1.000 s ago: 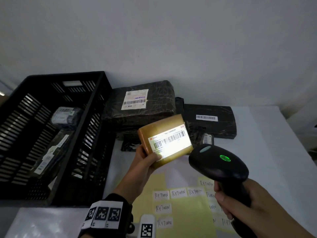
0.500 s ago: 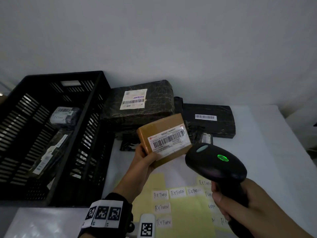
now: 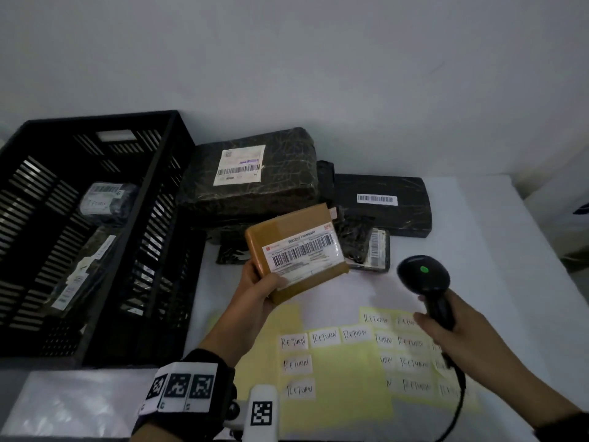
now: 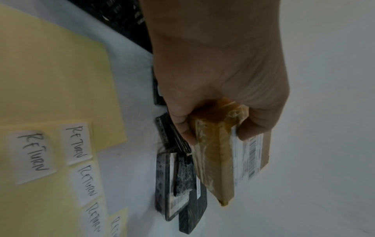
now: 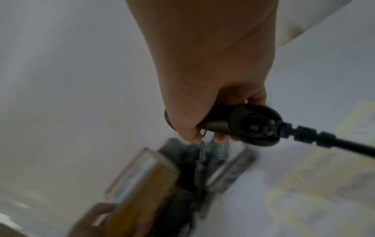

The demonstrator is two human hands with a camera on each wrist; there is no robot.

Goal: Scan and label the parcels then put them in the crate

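My left hand point(image 3: 259, 287) grips a small brown parcel point(image 3: 294, 250) by its lower left corner, barcode label facing up, above the table's middle; the left wrist view shows the thumb and fingers pinching the brown parcel point(image 4: 219, 154). To the right, my right hand point(image 3: 446, 330) holds a black barcode scanner point(image 3: 424, 275) by its handle, a green light on its head. The scanner point(image 5: 243, 125) and its cable show in the right wrist view. A black slatted crate point(image 3: 95, 218) stands at the left with dark wrapped parcels inside.
Yellow backing sheets point(image 3: 334, 378) with several handwritten RETURN stickers lie on the white table in front. Behind the held parcel lie a large dark wrapped parcel point(image 3: 251, 180), a flat black parcel point(image 3: 382, 202) and small dark packets point(image 3: 366, 247). A wall rises behind.
The scanner's bright light on the label has gone out. My right hand has drawn the scanner away to the right and lower; the brown parcel stays held in about the same place.
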